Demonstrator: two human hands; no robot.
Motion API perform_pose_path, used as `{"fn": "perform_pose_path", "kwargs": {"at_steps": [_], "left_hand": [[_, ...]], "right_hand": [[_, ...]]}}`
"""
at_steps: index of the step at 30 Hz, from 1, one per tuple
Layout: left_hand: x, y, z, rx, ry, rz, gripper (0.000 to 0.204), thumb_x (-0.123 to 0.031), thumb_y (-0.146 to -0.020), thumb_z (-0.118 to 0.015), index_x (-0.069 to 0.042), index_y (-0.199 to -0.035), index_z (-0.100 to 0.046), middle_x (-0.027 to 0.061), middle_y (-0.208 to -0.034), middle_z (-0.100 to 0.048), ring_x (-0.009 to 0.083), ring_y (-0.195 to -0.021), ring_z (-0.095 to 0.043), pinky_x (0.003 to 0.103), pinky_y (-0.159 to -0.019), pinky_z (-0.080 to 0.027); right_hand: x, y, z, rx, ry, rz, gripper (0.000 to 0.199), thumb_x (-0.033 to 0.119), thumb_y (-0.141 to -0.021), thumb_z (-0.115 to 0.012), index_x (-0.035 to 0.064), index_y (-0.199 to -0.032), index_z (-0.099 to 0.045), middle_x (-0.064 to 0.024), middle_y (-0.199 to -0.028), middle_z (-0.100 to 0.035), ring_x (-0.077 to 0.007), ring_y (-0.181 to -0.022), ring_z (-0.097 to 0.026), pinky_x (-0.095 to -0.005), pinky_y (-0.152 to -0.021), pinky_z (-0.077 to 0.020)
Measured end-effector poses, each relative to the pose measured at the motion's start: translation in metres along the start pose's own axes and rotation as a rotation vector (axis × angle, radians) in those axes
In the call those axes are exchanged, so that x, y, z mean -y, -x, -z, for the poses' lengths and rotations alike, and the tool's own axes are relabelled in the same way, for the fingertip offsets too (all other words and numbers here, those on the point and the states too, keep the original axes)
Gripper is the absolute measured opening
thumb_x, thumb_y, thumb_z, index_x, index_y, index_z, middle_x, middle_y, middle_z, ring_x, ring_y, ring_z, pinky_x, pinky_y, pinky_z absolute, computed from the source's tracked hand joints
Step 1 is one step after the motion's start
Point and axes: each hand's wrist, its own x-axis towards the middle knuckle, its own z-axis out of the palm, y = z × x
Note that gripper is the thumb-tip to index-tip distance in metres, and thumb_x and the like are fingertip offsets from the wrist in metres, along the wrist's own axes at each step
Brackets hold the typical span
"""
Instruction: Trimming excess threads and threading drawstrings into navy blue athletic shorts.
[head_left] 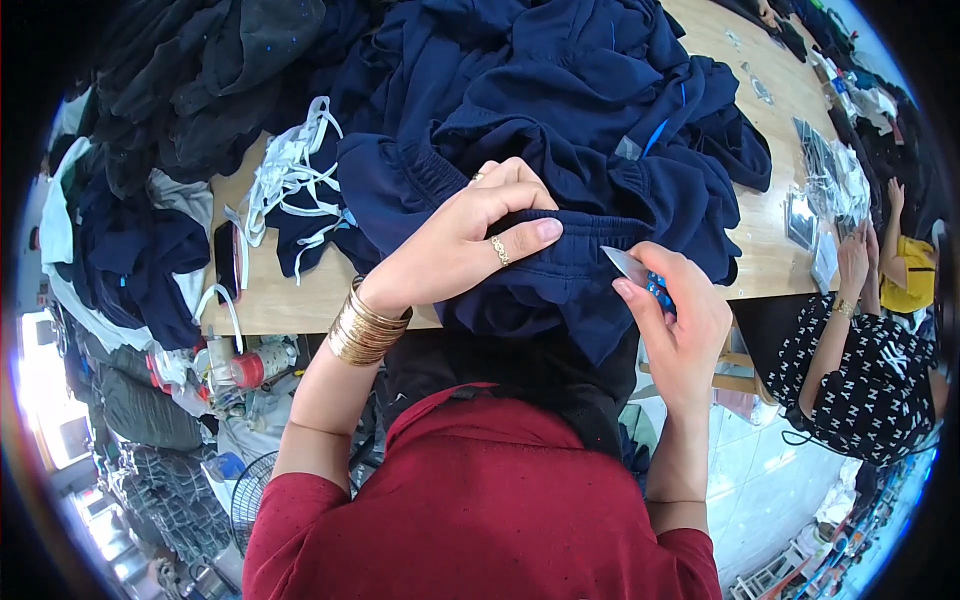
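Gripped the navy garment (562,292) at the centre of the frame by its gathered waistband (590,243), pressing with the thumb of the left hand (480,235). Closed the right hand (685,315), right of centre, on a small pointed blade (626,264), aiming near the waistband; could not tell whether touching. Looked soft, limp, probably light, hardly slippery, yet easily nicked. Seemed best held by the springy band, rather than by looser cloth hanging below.
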Motion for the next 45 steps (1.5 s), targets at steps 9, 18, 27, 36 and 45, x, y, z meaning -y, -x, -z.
{"fn": "perform_pose_path", "kwargs": {"at_steps": [9, 18, 27, 36, 45], "left_hand": [[-0.008, 0.021, -0.008, 0.102, -0.304, -0.114, 0.012, -0.015, -0.076, -0.07, -0.008, -0.083, -0.064, 0.0026, -0.084, -0.053, 0.02, -0.083, -0.049, 0.032, -0.082, -0.034], [0.013, 0.012, -0.034, 0.082, -0.471, -0.046, 0.018, -0.014, -0.077, -0.067, -0.01, -0.094, -0.063, 0.0045, -0.096, -0.055, 0.0238, -0.094, -0.05, 0.035, -0.091, -0.035], [0.052, -0.034, -0.024, -0.138, -0.85, -0.208, 0.018, -0.019, -0.072, -0.07, -0.015, -0.089, -0.066, -0.0015, -0.116, -0.053, 0.0197, -0.109, -0.044, 0.036, -0.087, -0.03], [0.022, -0.02, 0.017, -0.203, -0.394, -0.138, 0.018, -0.018, -0.074, -0.071, -0.005, -0.084, -0.064, 0.0009, -0.095, -0.057, 0.0196, -0.09, -0.045, 0.031, -0.085, -0.034], [0.017, -0.011, 0.015, -0.134, -0.217, -0.095, 0.02, -0.019, -0.079, -0.067, -0.003, -0.088, -0.063, 0.0031, -0.099, -0.052, 0.0196, -0.092, -0.042, 0.03, -0.087, -0.033]], "right_hand": [[-0.027, 0.01, -0.014, -0.02, -0.279, -0.537, 0.022, 0.021, -0.078, -0.073, 0.0021, -0.083, -0.062, -0.0003, -0.06, -0.052, -0.0045, -0.057, -0.042, -0.0208, -0.053, -0.036], [-0.042, 0.016, -0.052, -0.148, 0.023, -0.405, 0.051, 0.014, -0.073, -0.074, 0.0122, -0.118, -0.051, -0.0055, -0.064, -0.048, -0.0187, -0.055, -0.052, -0.0303, -0.054, -0.0451], [-0.052, 0.008, -0.052, -0.032, 0.222, -0.231, 0.075, 0.005, -0.069, -0.071, 0.0156, -0.135, -0.037, -0.0084, -0.085, -0.057, -0.0258, -0.063, -0.061, -0.0345, -0.057, -0.0522], [-0.058, 0.013, 0.005, -0.378, -0.767, -0.7, 0.041, -0.005, -0.074, -0.054, 0.0092, -0.112, -0.058, 0.0055, -0.069, -0.046, -0.0014, -0.059, -0.039, -0.0152, -0.053, -0.0288], [-0.031, -0.005, -0.009, -0.202, -0.375, -0.347, 0.027, 0.003, -0.076, -0.067, 0.005, -0.103, -0.062, -0.0006, -0.079, -0.052, -0.0075, -0.07, -0.049, -0.0212, -0.068, -0.0407]]}}
